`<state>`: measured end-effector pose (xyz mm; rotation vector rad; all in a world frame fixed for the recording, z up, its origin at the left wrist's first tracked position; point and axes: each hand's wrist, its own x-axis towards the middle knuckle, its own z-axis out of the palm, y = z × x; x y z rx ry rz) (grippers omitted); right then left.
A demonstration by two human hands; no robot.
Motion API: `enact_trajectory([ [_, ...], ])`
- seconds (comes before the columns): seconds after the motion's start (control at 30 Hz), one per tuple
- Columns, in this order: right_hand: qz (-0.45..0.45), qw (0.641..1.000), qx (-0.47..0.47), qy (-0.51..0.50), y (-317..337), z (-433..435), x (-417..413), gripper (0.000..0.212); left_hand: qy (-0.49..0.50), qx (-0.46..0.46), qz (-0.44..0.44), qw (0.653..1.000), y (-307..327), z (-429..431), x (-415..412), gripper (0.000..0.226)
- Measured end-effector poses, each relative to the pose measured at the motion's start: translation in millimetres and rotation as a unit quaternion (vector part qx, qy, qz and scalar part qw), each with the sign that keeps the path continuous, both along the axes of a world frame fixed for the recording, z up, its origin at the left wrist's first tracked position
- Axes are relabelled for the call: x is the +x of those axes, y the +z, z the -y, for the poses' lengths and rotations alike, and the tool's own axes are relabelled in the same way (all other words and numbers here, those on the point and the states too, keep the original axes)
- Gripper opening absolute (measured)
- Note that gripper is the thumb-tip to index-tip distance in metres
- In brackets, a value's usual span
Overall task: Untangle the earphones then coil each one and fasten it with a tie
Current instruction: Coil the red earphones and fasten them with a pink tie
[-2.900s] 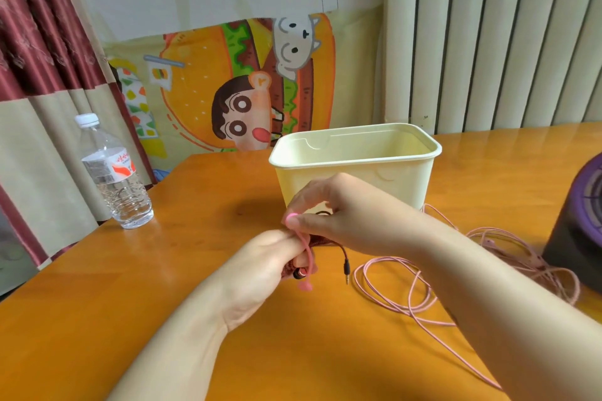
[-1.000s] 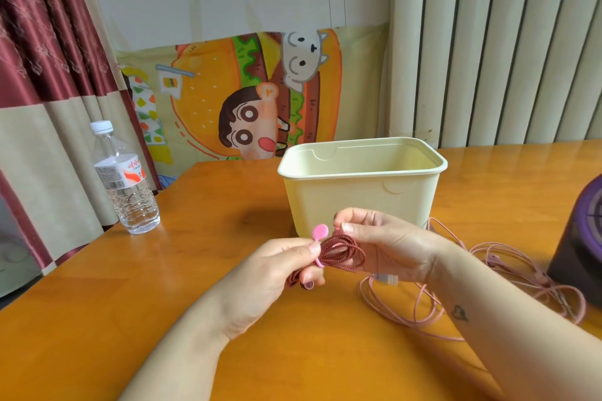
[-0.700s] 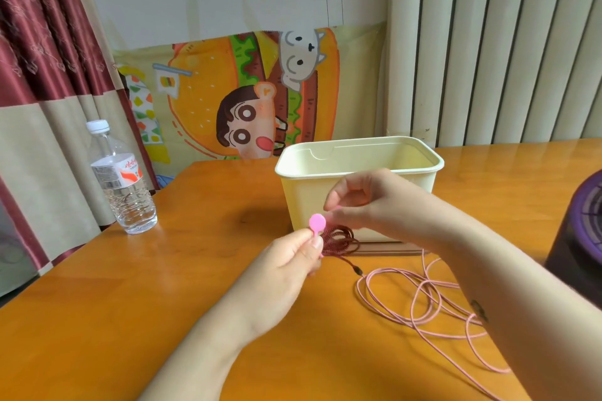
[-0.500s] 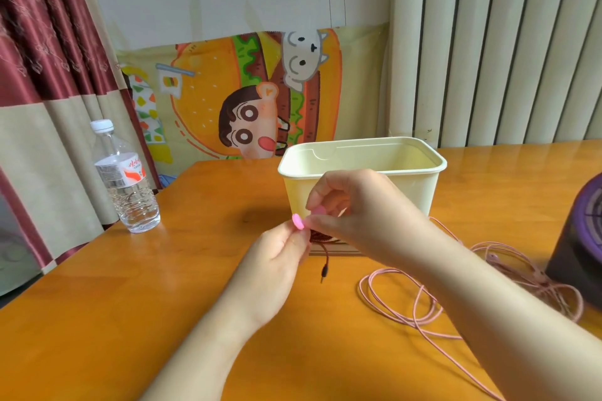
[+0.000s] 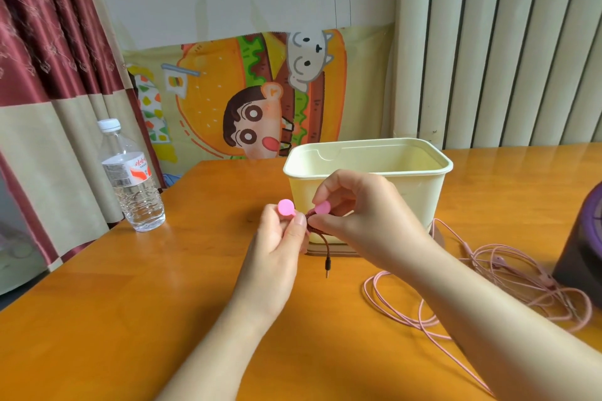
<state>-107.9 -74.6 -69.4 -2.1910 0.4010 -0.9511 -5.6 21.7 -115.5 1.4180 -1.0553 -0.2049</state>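
Above the table, in front of the cream tub, my left hand (image 5: 279, 239) and my right hand (image 5: 361, 218) hold a coiled dark red earphone (image 5: 321, 235) between them. Its plug hangs down below my fingers. A pink tie (image 5: 286, 207) wraps the coil. My left fingers pinch one round pink end of it, and my right fingers pinch the other round end together with the coil. Most of the coil is hidden inside my right hand. A pink earphone (image 5: 498, 273) lies loose and tangled on the table to the right.
A cream plastic tub (image 5: 368, 169) stands open on the orange wooden table (image 5: 130, 319) just behind my hands. A clear water bottle (image 5: 132, 185) stands at the table's left edge. A dark purple object (image 5: 583, 254) sits at the right edge.
My hands kept holding the red coil and lifted it slightly. The tie's two round pink ends are now both in view, one in each hand. The plug still dangles below.
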Motion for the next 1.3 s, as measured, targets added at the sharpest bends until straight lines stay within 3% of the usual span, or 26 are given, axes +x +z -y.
enact_trajectory([
  [0.13,-0.007,1.000,0.010,-0.003,-1,5,-1,0.019,-0.057,0.034,-0.105,0.992,4,1,0,0.024],
  [0.33,-0.075,0.990,-0.116,-0.036,3,2,-5,0.013,-0.108,0.109,-0.225,0.962,2,3,-5,0.018],
  [0.47,-0.042,0.986,-0.153,-0.048,-4,-10,0,0.018,-0.159,0.073,-0.454,0.874,0,6,-8,0.006],
  [0.53,-0.008,0.970,-0.227,-0.083,-9,-16,3,0.018,-0.176,0.042,-0.515,0.838,1,5,-6,0.007],
  [0.63,0.046,0.945,-0.310,-0.093,-18,-22,7,0.016,-0.179,-0.018,-0.552,0.814,8,1,-3,0.007],
  [0.7,0.077,0.968,-0.235,-0.043,-21,-25,8,0.012,-0.165,-0.053,-0.550,0.817,12,-1,-3,0.013],
  [0.8,0.106,0.994,-0.017,0.021,-21,-26,8,0.015,-0.143,-0.092,-0.532,0.829,15,-1,-2,0.017],
  [0.97,0.156,0.935,0.297,0.111,-19,-25,11,0.012,-0.131,-0.126,-0.530,0.828,17,-1,-1,0.017],
  [1.1,0.129,0.915,0.364,0.116,-19,-19,11,0.006,-0.139,-0.120,-0.529,0.829,17,-2,-1,0.018],
  [1.3,0.075,0.917,0.372,0.125,-19,-9,13,0.010,-0.171,-0.109,-0.528,0.825,21,-3,-8,0.027],
])
